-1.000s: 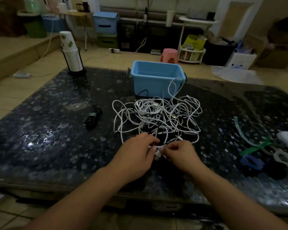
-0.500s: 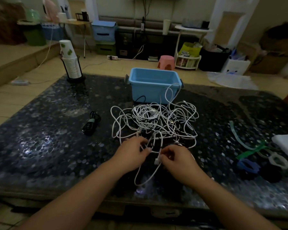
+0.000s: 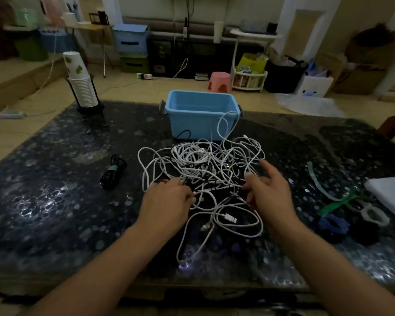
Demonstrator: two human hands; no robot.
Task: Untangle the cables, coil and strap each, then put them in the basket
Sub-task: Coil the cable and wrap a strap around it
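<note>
paper cups stacked in black holder, table's far left | pink stool on floor behind | white box far right

Dim room, tan tiled floor, dark speckled table, pink stool, white shelf rack

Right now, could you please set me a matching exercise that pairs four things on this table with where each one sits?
Things:
1. blue basket
2. stack of paper cups
3. strapped black cable
4. loose straps

Places:
A. on the table's right side, near the edge
B. left of the white tangle, lying apart from it
C. far left corner, in a black holder
D. just behind the white tangle, at the far middle

Pairs: 1-D, 2-C, 3-B, 4-A
</note>
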